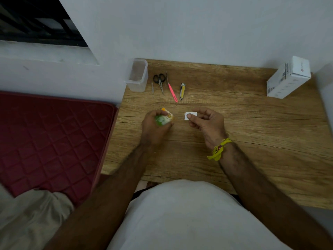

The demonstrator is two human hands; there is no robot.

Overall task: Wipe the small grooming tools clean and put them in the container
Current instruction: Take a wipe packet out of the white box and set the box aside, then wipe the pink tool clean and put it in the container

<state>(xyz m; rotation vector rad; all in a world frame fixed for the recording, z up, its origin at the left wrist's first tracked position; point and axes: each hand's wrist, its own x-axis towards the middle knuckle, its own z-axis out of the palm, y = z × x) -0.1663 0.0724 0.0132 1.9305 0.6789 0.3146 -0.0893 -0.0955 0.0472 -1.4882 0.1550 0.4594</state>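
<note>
Grooming tools lie in a row at the far left of the wooden worktop, none yet wiped: a thin metal pick, black-handled scissors, a pink nail file and a yellow-sided nail clipper, all just beside the clear plastic container, which stands open and looks empty in the corner by the wall. The left hand has its grip curled round a small green-and-white bottle with an orange tip, tilted toward the other hand. The right hand pinches a small white wipe between thumb and fingertips, held above the worktop and near the bottle. The step in hand appears to be wetting the wipe. To do it well, bring the bottle's tip right over the white square, squeeze gently so only a little liquid lands on it, and keep the wipe flat enough to soak evenly rather than drip onto the wood. Then set the bottle down upright, away from the tools, so the left hand is free to lift the first tool. A white carton sits far right, well apart.
</note>
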